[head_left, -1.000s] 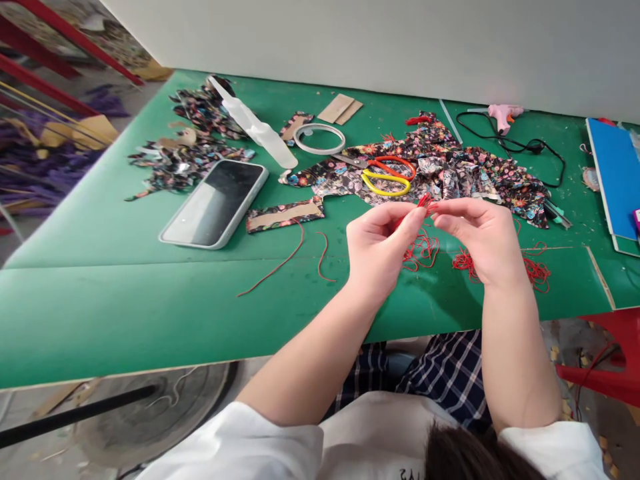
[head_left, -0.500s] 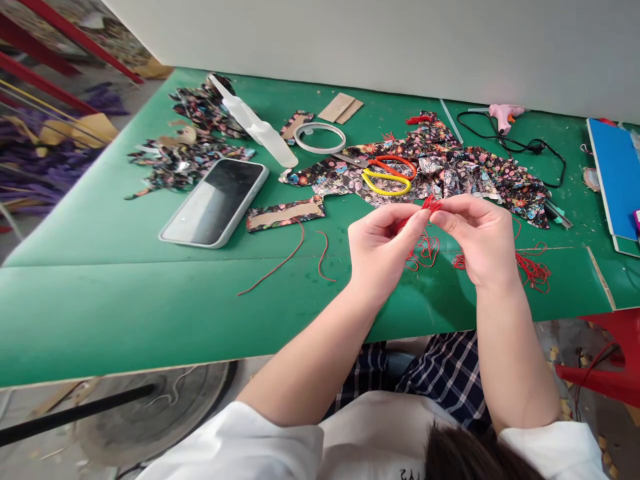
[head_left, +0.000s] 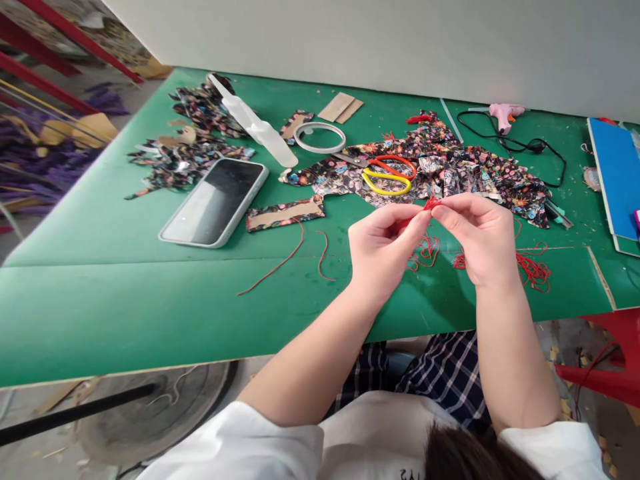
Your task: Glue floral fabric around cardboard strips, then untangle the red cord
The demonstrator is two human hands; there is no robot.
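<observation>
Between my hands is a small bundle of red thread (head_left: pixel 431 203), its tips showing above my fingers. My left hand (head_left: pixel 381 247) pinches it from the left, thumb against curled fingers. From the other side my right hand (head_left: pixel 481 233) grips it between thumb and forefinger. Most of the bundle is hidden by the fingers. Loose red thread (head_left: pixel 426 249) lies on the table below, and a tangled red heap (head_left: pixel 534 272) rests right of my right wrist. Just beyond the hands, scissors (head_left: pixel 387 176) with red and yellow handles lie on floral fabric (head_left: pixel 460 167).
A phone (head_left: pixel 215 203), a fabric-edged card strip (head_left: pixel 285 215) and a white tape ring (head_left: pixel 320 138) lie to the left on the green table (head_left: pixel 150 307). At the back right are a pink glue gun (head_left: pixel 505 117) with its black cord and a blue board (head_left: pixel 617 180).
My right thumb and fingers have shifted very slightly at the red thread bundle, and fewer strand tips show above them. Everything else stays in place.
</observation>
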